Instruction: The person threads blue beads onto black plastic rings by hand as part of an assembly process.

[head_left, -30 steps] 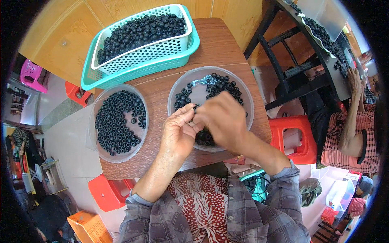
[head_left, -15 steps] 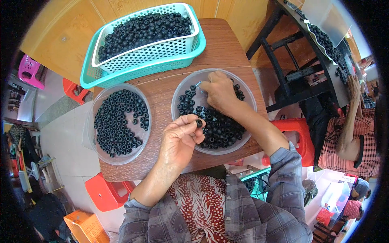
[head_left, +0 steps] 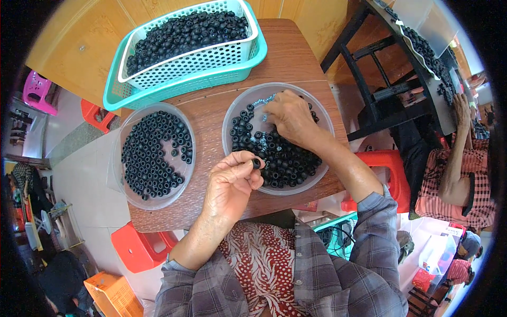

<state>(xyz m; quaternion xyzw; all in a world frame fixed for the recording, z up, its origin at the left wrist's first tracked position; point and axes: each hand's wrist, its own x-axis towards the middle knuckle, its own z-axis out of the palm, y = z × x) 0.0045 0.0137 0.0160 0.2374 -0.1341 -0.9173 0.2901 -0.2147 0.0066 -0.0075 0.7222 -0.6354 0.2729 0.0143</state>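
Observation:
My left hand (head_left: 228,186) is closed, pinching a small round black bead-like piece (head_left: 256,164) with a hole between thumb and forefinger. It is held just over the near left rim of the right-hand clear plastic bowl (head_left: 226,138). Inside that bowl lie many black pieces (head_left: 288,168) and small silvery metal bits (head_left: 260,138) that look like screws. My right hand (head_left: 291,117) reaches into the bowl's far side, fingers bent together beside the metal bits. Its fingertips are partly hidden, so what they hold cannot be made out.
A second clear bowl (head_left: 193,158) of black ringed pieces stands at left. Behind it, a white basket (head_left: 196,62) heaped with black pieces sits in a turquoise basket (head_left: 259,57). All stand on a brown wooden table (head_left: 296,50). Red stools (head_left: 132,248) flank it; a person works at right.
The view has shifted a little. My right hand has moved slightly right within the bowl, baring more metal bits at the far side. My left hand keeps its pinch on the black piece.

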